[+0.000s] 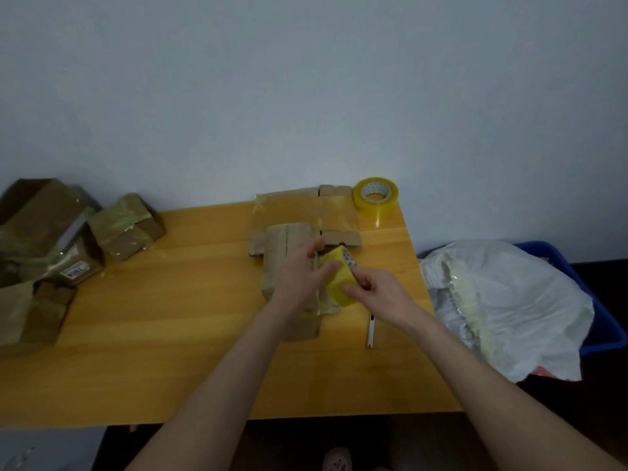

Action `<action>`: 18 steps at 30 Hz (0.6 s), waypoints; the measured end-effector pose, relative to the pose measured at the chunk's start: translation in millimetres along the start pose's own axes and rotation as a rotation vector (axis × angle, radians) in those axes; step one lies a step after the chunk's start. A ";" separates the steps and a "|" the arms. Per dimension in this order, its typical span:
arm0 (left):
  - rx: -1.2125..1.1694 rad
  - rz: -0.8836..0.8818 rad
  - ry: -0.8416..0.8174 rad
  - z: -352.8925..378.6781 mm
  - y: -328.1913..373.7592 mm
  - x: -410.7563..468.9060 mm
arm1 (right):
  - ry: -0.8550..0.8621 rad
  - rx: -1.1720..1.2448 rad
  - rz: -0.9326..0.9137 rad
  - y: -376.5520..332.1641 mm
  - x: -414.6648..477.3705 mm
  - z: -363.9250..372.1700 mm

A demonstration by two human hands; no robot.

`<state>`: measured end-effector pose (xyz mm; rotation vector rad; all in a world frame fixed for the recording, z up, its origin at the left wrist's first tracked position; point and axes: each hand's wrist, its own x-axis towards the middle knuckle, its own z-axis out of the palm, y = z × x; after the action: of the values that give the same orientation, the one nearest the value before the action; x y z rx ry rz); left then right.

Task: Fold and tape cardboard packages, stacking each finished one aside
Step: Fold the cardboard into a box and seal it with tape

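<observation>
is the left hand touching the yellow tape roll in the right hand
Touching. The head view shows the thumb of the left hand lying on the yellow tape roll, which the right hand grips from the other side.

You are at a makeshift packing station in a plain room, more a home or back office than a warehouse. A bare pale wall (306, 79) fills the upper half of the frame, with a wooden table (153, 334) against it. Taped cardboard packages (51, 239) pile up at the left edge, a roll of tape (375, 195) sits right of centre, and a blue bin (601, 321) holding a white plastic bag (503, 300) stands at the right.
</observation>
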<state>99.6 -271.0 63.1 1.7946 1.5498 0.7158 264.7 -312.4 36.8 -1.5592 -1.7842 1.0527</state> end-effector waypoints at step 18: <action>-0.015 -0.049 0.035 -39.5 -2.4 -9.2 | -0.019 -0.067 -0.069 -46.5 1.2 -0.3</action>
<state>66.7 -275.0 86.6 1.7355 1.6015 0.7376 238.9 -312.3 75.6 -1.5196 -1.8900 0.9880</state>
